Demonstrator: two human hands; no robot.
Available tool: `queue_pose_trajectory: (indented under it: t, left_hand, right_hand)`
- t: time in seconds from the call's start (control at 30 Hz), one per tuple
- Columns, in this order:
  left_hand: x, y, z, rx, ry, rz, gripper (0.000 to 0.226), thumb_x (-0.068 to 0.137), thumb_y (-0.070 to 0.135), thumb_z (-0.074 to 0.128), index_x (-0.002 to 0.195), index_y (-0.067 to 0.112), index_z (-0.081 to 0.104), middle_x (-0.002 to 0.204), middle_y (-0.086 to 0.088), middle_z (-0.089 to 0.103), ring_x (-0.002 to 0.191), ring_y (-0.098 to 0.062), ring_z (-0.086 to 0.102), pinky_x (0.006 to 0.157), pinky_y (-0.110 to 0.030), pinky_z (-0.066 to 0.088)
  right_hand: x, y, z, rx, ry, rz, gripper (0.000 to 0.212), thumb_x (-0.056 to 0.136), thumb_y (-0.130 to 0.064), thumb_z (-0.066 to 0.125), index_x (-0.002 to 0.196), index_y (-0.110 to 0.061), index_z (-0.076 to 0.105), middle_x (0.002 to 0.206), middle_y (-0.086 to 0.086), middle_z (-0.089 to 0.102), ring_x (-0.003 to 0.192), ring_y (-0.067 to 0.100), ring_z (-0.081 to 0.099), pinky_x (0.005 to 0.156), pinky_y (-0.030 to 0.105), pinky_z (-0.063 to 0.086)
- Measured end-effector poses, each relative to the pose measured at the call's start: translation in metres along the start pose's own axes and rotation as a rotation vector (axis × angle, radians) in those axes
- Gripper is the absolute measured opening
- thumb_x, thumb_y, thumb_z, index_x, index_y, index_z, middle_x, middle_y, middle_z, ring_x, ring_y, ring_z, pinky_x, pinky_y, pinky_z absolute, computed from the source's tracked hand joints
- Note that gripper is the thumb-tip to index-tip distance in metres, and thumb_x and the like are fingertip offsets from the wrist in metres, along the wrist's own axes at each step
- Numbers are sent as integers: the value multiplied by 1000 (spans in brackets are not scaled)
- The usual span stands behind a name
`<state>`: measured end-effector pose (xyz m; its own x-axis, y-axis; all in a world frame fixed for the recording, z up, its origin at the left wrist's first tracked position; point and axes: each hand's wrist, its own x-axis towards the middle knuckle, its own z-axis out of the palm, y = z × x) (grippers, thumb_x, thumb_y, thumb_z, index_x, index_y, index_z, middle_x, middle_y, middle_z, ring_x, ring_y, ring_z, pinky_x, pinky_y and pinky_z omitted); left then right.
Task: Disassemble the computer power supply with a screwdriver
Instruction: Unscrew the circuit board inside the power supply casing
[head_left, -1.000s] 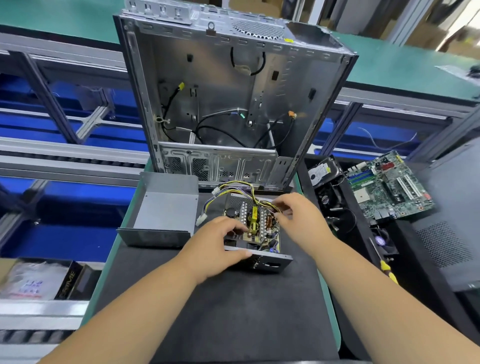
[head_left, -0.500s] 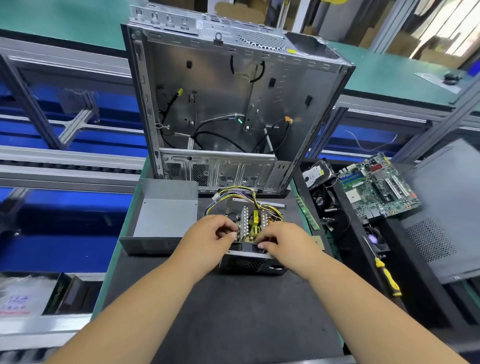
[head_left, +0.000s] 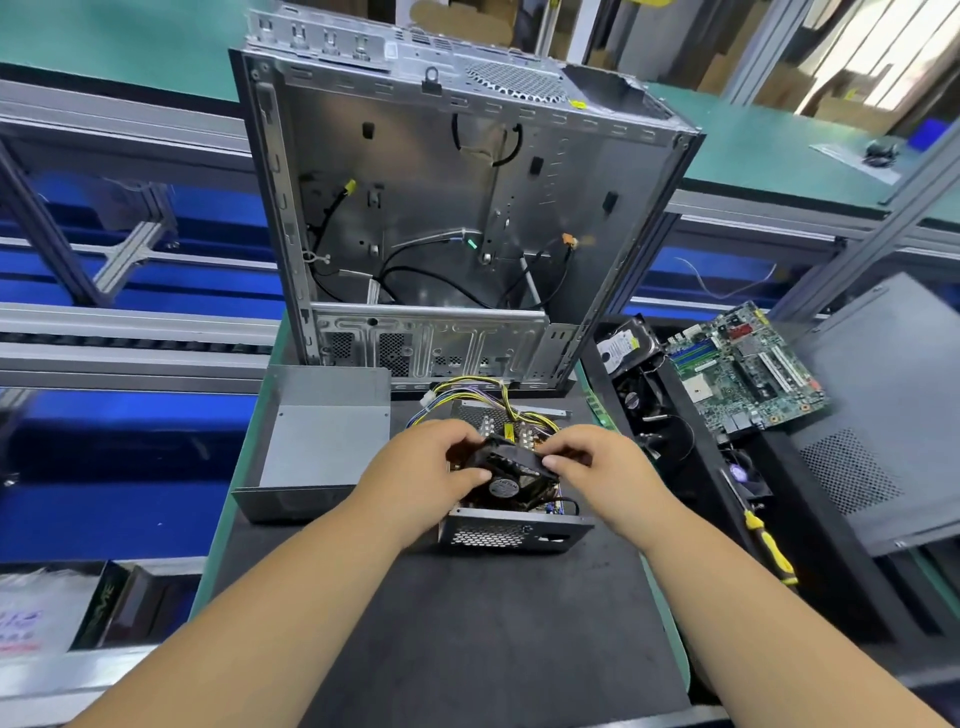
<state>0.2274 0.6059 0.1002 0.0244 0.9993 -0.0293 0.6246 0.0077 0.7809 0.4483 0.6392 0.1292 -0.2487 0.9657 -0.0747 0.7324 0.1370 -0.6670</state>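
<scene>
The open power supply (head_left: 511, 532) sits on the black mat, its perforated metal wall facing me and its circuit board exposed. A black cooling fan (head_left: 506, 470) is lifted and tilted above the board. My left hand (head_left: 428, 467) grips the fan's left edge and my right hand (head_left: 592, 462) pinches its right edge. Yellow, black and purple wires (head_left: 467, 395) loop out behind the unit. The removed grey cover (head_left: 322, 441) lies to the left. A yellow-handled screwdriver (head_left: 769, 551) rests on the black tray at the right, away from both hands.
An empty computer case (head_left: 441, 208) stands upright just behind the power supply. At the right lie a hard drive (head_left: 623, 345), a green motherboard (head_left: 743, 369) and a dark side panel (head_left: 893, 415). Conveyor rails run along the left.
Both hands came together over the power supply and lifted the black fan up out of it, tilting it. The camera view shifted slightly.
</scene>
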Motion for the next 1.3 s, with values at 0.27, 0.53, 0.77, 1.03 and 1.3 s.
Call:
queue_pose_trajectory:
  t: [0.27,0.53,0.77,1.03,1.3]
  left_hand:
    - [16,30,7,-62,52,194,28,81,34,78,108,39,71,104,21,63,100,4,54,88,-18,43]
    - [40,46,22,-101,155,10,16,85,34,75,99,40,71,100,25,63,93,9,55,78,-10,38]
    - [72,65,37,5,219,-38,14,91,29,68,104,33,73,100,20,62,98,-6,58,83,-21,39]
    - [55,67,48,228,335,19,33,91,22,68,124,26,64,127,4,56,126,-16,46,107,-29,32]
    - [15,74,74,241,299,167,26,87,9,69,110,19,69,105,8,61,105,-12,55,96,-31,44]
  right_hand:
    - [-5,33,-21,191,4,49,17,93,-9,67,89,-25,73,82,-10,72,76,-2,66,79,19,51]
    - [-5,83,-18,179,-129,133,20,92,-14,66,82,-31,71,84,1,73,88,31,68,81,38,54]
    - [2,97,-10,148,-250,85,20,89,-15,68,81,-34,70,88,-1,73,75,7,61,75,24,51]
    - [13,110,0,194,-345,8,25,80,-11,74,75,-35,69,76,-12,70,69,1,62,68,13,51]
    - [17,113,11,56,-379,-191,14,83,-12,69,87,-25,68,90,-9,61,81,6,59,78,22,49]
